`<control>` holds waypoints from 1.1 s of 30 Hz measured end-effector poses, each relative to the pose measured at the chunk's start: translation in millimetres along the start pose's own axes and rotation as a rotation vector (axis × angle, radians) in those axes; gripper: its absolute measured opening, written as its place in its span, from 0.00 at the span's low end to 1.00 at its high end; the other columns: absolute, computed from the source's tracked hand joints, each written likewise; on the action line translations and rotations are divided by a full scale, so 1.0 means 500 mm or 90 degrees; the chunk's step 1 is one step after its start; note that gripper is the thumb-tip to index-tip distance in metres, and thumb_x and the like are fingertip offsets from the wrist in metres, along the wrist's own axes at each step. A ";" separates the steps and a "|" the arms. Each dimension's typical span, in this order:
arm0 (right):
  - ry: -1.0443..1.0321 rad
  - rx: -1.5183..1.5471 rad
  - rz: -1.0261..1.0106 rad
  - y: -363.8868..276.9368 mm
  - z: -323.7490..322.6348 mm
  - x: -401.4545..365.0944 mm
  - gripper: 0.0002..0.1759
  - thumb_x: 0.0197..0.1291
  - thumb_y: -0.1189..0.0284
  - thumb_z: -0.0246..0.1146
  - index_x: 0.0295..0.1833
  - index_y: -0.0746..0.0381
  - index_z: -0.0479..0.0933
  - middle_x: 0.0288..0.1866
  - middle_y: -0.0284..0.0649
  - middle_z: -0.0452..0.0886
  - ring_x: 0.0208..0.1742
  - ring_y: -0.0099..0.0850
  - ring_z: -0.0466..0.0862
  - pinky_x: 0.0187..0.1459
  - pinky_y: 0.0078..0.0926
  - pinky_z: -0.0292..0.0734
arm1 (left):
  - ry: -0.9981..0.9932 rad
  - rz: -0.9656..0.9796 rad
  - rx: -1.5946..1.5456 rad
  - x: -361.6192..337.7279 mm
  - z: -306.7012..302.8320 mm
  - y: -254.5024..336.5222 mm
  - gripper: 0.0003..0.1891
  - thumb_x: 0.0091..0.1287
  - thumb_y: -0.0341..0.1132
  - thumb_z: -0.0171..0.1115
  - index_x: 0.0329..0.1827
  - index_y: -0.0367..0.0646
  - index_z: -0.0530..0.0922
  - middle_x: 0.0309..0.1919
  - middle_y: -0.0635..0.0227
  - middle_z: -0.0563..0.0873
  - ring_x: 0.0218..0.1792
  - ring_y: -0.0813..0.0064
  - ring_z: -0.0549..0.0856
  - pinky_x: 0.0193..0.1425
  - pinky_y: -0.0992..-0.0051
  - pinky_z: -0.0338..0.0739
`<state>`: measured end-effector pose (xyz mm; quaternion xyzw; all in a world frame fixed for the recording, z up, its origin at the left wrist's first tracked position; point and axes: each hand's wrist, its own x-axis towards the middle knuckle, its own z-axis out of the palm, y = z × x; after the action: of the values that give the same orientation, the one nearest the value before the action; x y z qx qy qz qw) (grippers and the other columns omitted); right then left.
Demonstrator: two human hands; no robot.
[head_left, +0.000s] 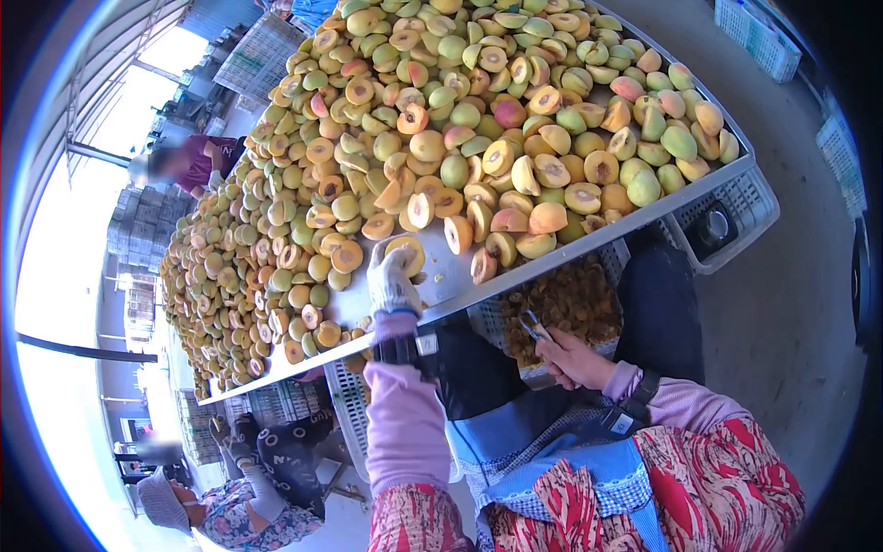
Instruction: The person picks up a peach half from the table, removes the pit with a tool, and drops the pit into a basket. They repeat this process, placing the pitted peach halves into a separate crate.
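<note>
My left hand [394, 281], in a white knit glove, is closed around a peach half [407, 250] just above the bare strip of the metal table [451, 278]. The cut side of that half shows yellow flesh. My right hand [578, 359] has no glove and grips a small pitting knife [531, 325] with a looped metal tip. It is below the table edge, over a crate of brown peach pits and scraps [579, 299]. A great heap of peach halves [441, 120], some cut side up, covers most of the table in front of both hands.
A raised metal rim edges the table. A grey crate [736, 216] with a dark round object stands at the right corner. Two other people, one in a maroon top [207, 166] and one in a floral top [253, 515], are at the left. Stacked crates [258, 60] stand behind.
</note>
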<state>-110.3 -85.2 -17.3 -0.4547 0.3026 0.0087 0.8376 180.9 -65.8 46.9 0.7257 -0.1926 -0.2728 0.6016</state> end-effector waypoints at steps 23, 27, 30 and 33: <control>0.128 -0.291 -0.285 0.053 0.055 -0.017 0.20 0.66 0.58 0.50 0.47 0.66 0.70 0.36 0.52 0.79 0.39 0.48 0.79 0.40 0.38 0.72 | -0.032 -0.184 -0.561 -0.334 0.153 -0.138 0.21 0.67 0.51 0.48 0.46 0.40 0.75 0.40 0.61 0.79 0.39 0.63 0.79 0.44 0.64 0.77; 0.102 -0.298 -0.229 0.039 0.055 -0.016 0.20 0.66 0.58 0.49 0.49 0.65 0.71 0.39 0.53 0.79 0.43 0.48 0.79 0.43 0.37 0.72 | 0.031 -0.180 -0.461 -0.329 0.157 -0.147 0.22 0.67 0.53 0.49 0.43 0.41 0.75 0.37 0.63 0.80 0.35 0.65 0.79 0.39 0.66 0.77; 0.039 -0.332 -0.169 0.036 0.046 -0.011 0.21 0.66 0.57 0.48 0.49 0.65 0.71 0.41 0.53 0.78 0.44 0.47 0.78 0.45 0.36 0.72 | 0.050 -0.214 -0.454 -0.331 0.159 -0.134 0.22 0.66 0.53 0.51 0.42 0.41 0.76 0.35 0.64 0.81 0.31 0.67 0.80 0.33 0.68 0.78; 0.010 -0.341 -0.199 0.033 0.029 -0.011 0.22 0.65 0.56 0.48 0.49 0.65 0.71 0.41 0.52 0.78 0.44 0.46 0.78 0.45 0.36 0.71 | -0.004 -0.310 -0.451 -0.312 0.148 -0.135 0.21 0.65 0.53 0.52 0.41 0.42 0.76 0.32 0.65 0.81 0.29 0.69 0.79 0.29 0.70 0.77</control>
<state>-112.3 -62.8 -20.9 -0.7005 0.2225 -0.0446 0.6766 10.0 -14.4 -2.9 0.4977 0.0879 -0.4585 0.7310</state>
